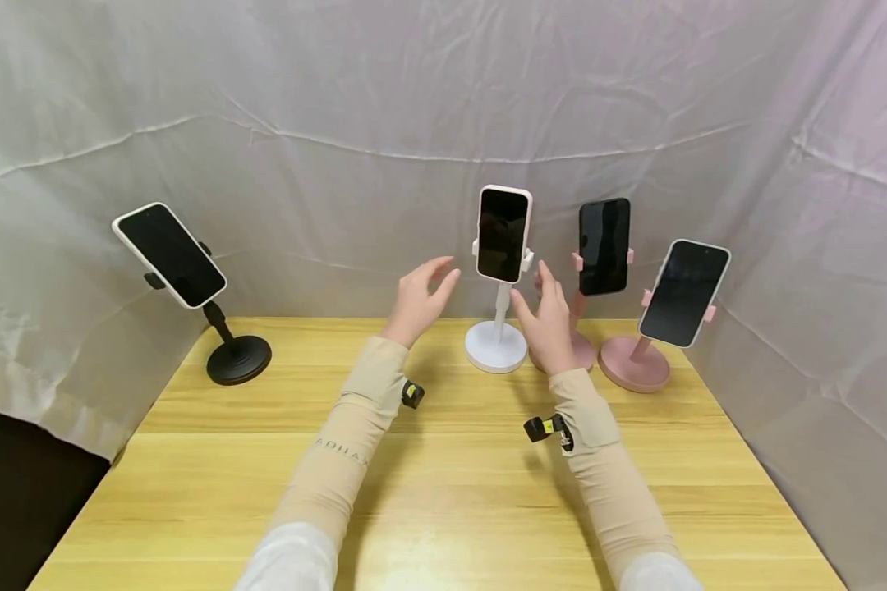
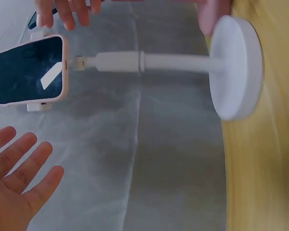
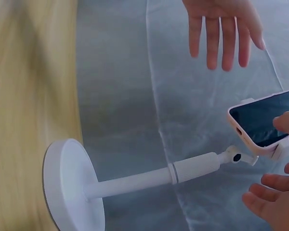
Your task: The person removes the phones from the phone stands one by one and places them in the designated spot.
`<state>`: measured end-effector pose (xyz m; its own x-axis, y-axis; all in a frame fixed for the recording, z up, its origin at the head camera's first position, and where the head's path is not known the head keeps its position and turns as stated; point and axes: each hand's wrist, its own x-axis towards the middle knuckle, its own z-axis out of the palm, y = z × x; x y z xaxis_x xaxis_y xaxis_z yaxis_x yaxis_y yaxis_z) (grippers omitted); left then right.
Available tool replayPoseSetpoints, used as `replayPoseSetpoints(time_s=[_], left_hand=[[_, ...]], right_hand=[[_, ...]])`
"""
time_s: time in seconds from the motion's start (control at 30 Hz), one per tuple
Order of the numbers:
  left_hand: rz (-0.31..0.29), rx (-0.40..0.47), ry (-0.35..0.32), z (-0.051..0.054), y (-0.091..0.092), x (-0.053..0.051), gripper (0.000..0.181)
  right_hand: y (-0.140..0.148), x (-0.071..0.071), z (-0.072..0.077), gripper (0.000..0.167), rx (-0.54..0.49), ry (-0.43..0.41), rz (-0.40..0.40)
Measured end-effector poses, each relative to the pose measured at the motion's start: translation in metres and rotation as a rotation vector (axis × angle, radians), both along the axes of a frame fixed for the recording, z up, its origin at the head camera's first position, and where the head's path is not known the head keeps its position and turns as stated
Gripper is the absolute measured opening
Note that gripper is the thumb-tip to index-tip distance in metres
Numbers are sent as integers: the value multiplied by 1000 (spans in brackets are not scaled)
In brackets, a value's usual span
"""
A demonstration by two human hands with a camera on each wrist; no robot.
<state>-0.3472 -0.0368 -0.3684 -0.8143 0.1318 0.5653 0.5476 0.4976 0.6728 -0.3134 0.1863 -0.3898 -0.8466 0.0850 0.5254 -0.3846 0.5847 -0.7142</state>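
Note:
A white phone stand (image 1: 496, 346) stands near the table's back edge, its clamp holding a phone (image 1: 503, 235) in a pale pink case upright. To the left of that phone, my left hand (image 1: 418, 300) hovers with its fingers extended and nothing in it. My right hand (image 1: 547, 323) is on the other side, fingers spread near the stand's pole, apart from the phone in the right wrist view. The left wrist view shows the phone (image 2: 29, 72) between both hands, with a gap beside the left hand (image 2: 19, 178). The white round base (image 3: 72, 187) rests flat on the table.
At the left, a black stand (image 1: 239, 359) holds a tilted phone (image 1: 172, 255) in a white case. On the right, a dark phone (image 1: 604, 246) and a white-cased phone (image 1: 685, 293) sit in pink stands. Grey cloth (image 1: 325, 213) hangs behind the wooden table (image 1: 443, 492).

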Motion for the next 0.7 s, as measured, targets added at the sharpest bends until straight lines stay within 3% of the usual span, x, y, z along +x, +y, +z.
replayPoseSetpoints(time_s=[0.17, 0.33, 0.53, 0.7], left_hand=[[-32, 142, -67, 2, 13, -13, 43], [-35, 213, -150, 5, 20, -23, 43], [-118, 316, -290, 11, 27, -34, 45], [-199, 406, -331, 7, 33, -45, 42]], right_hand=[[-5, -1, 5, 68, -32, 59, 11], [-8, -5, 7, 63, -41, 105, 8], [-8, -10, 7, 58, -50, 124, 2], [-7, -13, 8, 52, -53, 137, -27]])
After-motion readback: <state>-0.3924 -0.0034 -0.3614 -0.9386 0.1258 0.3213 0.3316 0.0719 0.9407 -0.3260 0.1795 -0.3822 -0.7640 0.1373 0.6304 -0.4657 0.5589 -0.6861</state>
